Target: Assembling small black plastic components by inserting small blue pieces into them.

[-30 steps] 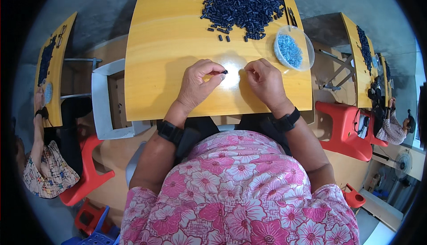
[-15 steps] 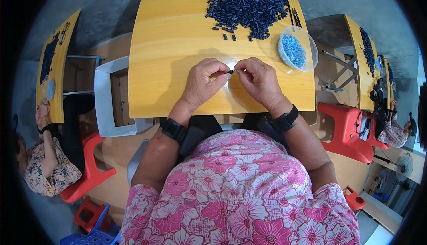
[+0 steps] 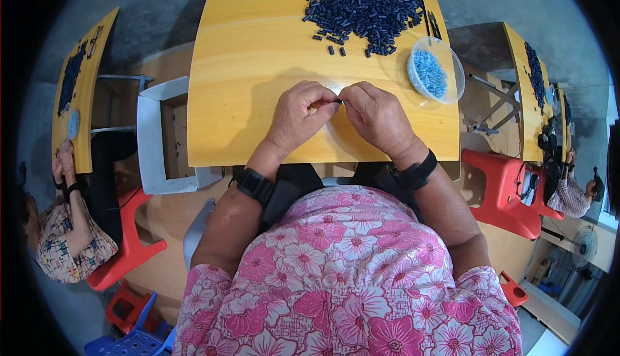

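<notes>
Over the near part of the yellow table, my left hand [image 3: 299,118] pinches a small black cylindrical piece [image 3: 338,101] between thumb and fingertips. My right hand [image 3: 380,118] is closed in a pinch right against the piece's other end. Whatever its fingertips hold is too small and covered to make out. Beyond my hands lies a big heap of similar short black pieces [image 3: 361,7], with a few loose ones at its near edge. To the right stands a clear round tub [image 3: 457,75] of small light-blue transparent parts [image 3: 430,73].
Dark slim tools [image 3: 434,25] lie beside the heap, near the table's [image 3: 239,65] right edge. An open white box [image 3: 150,143] stands against the left side. Co-workers sit at tables left and right. Red plastic stools [image 3: 507,191] and a fan [image 3: 584,245] are around.
My right hand has come in closer to the left, so its fingertips now meet the black piece. The left hand stays nearly in place, and the view has shifted slightly.
</notes>
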Tool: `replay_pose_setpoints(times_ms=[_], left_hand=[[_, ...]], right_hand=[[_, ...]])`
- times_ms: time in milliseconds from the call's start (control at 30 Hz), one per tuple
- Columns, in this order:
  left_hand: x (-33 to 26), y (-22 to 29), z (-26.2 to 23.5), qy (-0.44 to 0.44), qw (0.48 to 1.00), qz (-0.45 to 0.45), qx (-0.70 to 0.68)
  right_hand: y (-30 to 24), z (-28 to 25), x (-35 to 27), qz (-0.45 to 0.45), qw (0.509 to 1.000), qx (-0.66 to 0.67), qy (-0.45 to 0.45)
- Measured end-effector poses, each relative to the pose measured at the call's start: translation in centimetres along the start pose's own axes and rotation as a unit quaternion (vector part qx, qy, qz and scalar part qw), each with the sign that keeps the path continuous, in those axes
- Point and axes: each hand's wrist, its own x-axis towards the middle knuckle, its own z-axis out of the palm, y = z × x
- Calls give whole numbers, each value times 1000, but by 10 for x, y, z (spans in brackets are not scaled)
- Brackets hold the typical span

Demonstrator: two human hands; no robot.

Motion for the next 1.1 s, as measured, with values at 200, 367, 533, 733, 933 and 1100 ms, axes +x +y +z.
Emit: replay_pose_setpoints(times_ms=[200,367,533,733,933,1100], left_hand=[[1,-1,-2,0,1000,0,-6],[0,-1,-2,5,1000,-12,-24],[0,-4,-2,2,999,-18,-34],[0,-6,-4,25,999,4,-39],[0,-5,-4,29,997,8,-69],[-2,-7,-3,22,998,-1,-61]], right_hand=[[1,0,3,24,998,62,-11],[-5,1,5,58,995,78,12],[1,12,-3,152,971,181,42],[-5,14,-2,170,965,192,53],[-7,18,-1,171,960,206,84],[-8,23,-6,141,962,199,121]])
